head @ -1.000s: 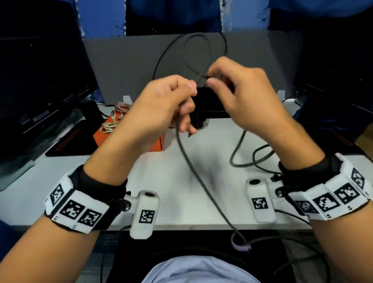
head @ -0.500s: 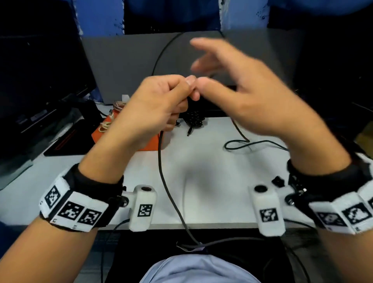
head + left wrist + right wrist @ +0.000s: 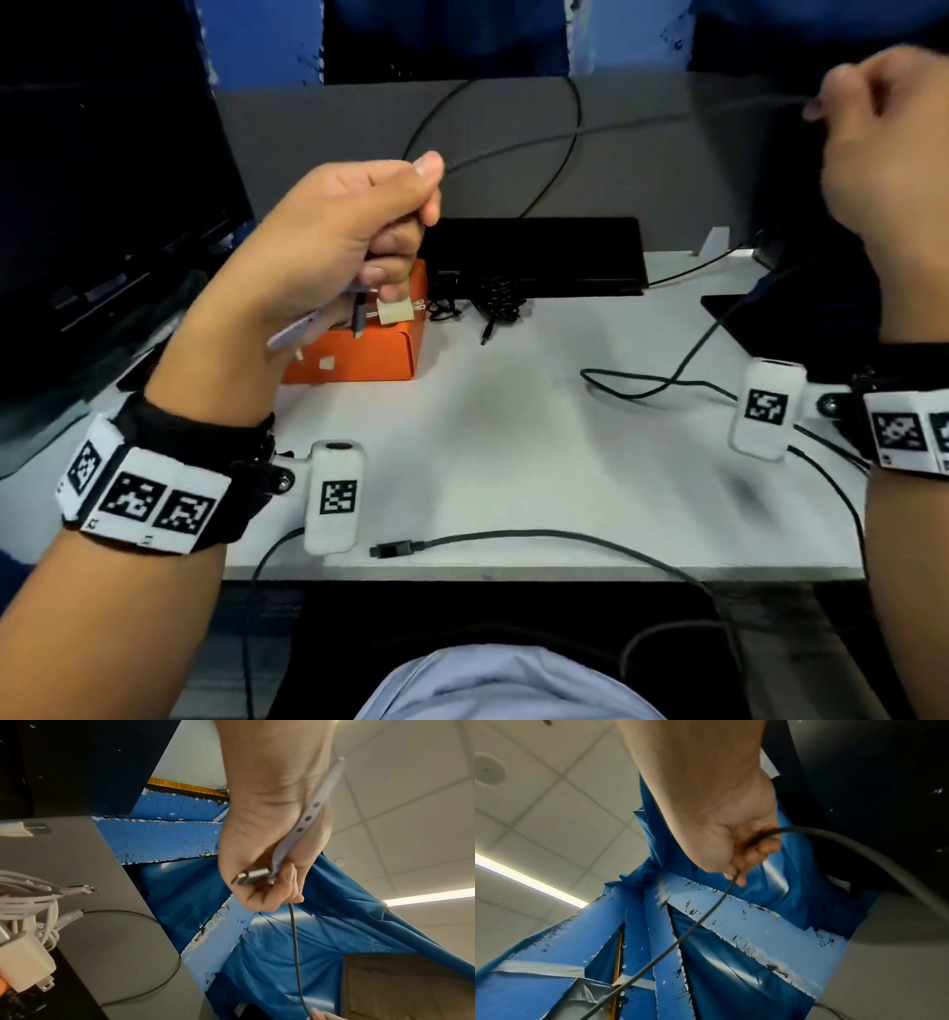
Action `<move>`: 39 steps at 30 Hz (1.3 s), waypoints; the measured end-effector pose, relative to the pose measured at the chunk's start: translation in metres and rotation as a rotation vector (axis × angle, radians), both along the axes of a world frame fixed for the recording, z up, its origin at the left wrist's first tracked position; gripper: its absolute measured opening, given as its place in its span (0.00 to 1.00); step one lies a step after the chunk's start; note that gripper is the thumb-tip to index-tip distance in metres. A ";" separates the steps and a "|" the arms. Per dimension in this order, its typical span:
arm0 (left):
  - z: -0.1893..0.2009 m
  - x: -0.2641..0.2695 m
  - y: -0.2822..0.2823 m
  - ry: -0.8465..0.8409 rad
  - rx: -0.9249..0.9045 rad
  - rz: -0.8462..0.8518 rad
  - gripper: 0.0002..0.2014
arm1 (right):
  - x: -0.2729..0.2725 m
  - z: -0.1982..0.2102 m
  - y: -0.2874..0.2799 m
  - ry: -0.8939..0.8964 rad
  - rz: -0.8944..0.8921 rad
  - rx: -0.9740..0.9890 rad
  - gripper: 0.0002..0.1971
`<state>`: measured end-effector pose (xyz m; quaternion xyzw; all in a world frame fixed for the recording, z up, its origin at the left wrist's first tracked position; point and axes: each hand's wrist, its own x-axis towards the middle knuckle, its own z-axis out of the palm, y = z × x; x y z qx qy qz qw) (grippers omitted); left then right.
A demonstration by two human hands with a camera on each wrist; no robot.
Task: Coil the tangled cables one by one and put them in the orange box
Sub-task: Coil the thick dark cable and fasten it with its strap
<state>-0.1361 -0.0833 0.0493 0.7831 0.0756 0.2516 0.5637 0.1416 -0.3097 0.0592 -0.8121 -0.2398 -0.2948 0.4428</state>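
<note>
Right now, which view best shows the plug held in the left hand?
Left wrist: the metal plug lies clear against the left hand, fingers curled round it. Head view shows it small and blurred; right wrist shows only cable.

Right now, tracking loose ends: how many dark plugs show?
3: a plug in the left hand, a second plug on the table near its front edge, a third plug by the black tangle. More may be hidden there.

Head cam down at desk; wrist cams up, sharing blue backdrop (image 3: 164, 833).
</note>
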 end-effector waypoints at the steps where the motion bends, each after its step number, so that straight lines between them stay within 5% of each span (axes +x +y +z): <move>1: 0.000 0.001 0.000 -0.002 0.014 0.005 0.17 | 0.001 -0.002 -0.001 0.042 0.015 -0.035 0.26; 4: -0.005 0.007 -0.010 -0.002 0.076 -0.013 0.16 | -0.031 -0.001 0.014 -0.027 0.152 -0.153 0.21; 7: -0.013 0.014 -0.021 0.002 0.189 -0.060 0.17 | -0.090 -0.002 0.038 -0.193 0.513 -0.238 0.22; 10: -0.017 0.017 -0.026 -0.013 0.284 -0.043 0.18 | -0.125 -0.010 0.052 -0.165 0.797 -0.399 0.14; 18: -0.006 0.005 -0.008 0.104 0.104 -0.056 0.22 | -0.107 -0.008 0.047 -0.172 0.703 -0.236 0.10; 24: -0.008 -0.001 -0.007 0.176 0.208 -0.238 0.15 | -0.108 -0.008 0.044 -0.161 0.703 -0.167 0.10; 29: -0.016 0.010 -0.025 0.061 0.237 -0.180 0.08 | -0.114 -0.011 0.050 -0.188 0.728 -0.118 0.10; 34: -0.019 0.016 -0.030 -0.025 0.318 -0.084 0.14 | -0.112 -0.010 0.047 -0.201 0.724 -0.205 0.09; 39: -0.017 0.016 -0.029 -0.049 0.139 -0.161 0.19 | -0.111 -0.013 0.052 -0.164 0.709 -0.187 0.09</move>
